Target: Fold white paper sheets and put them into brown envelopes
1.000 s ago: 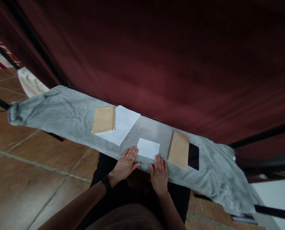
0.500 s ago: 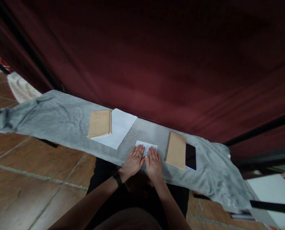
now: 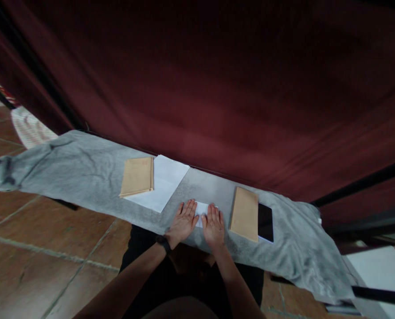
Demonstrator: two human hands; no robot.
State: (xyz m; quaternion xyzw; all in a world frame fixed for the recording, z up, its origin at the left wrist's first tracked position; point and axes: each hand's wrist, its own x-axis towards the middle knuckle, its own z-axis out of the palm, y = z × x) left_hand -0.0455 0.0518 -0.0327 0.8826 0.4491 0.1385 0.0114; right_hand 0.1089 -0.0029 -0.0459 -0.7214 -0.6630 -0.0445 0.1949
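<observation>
A small white piece of paper point(image 3: 201, 209), apparently folded, lies on the grey cloth in front of me. My left hand point(image 3: 184, 220) rests flat on its left side, fingers stretched out. On the right side of the paper lies my right hand point(image 3: 213, 225), also flat with fingers extended. Both hands cover much of the paper, and a strip shows between them. Left of my hands are larger white sheets point(image 3: 170, 179), partly under a stack of brown envelopes point(image 3: 137, 175). To the right lies another brown envelope or stack of them point(image 3: 244, 214).
A dark-screened phone or tablet point(image 3: 265, 222) lies against the right-hand envelopes. The grey cloth point(image 3: 84, 166) covers a long narrow surface, wrinkled at both ends. A dark red curtain point(image 3: 197, 110) hangs directly behind it. Dark bars point(image 3: 383, 294) stick out at the sides.
My hands have moved slightly apart across the paper, the left one going left, so more of the middle strip shows. The whole view has shifted a little.
</observation>
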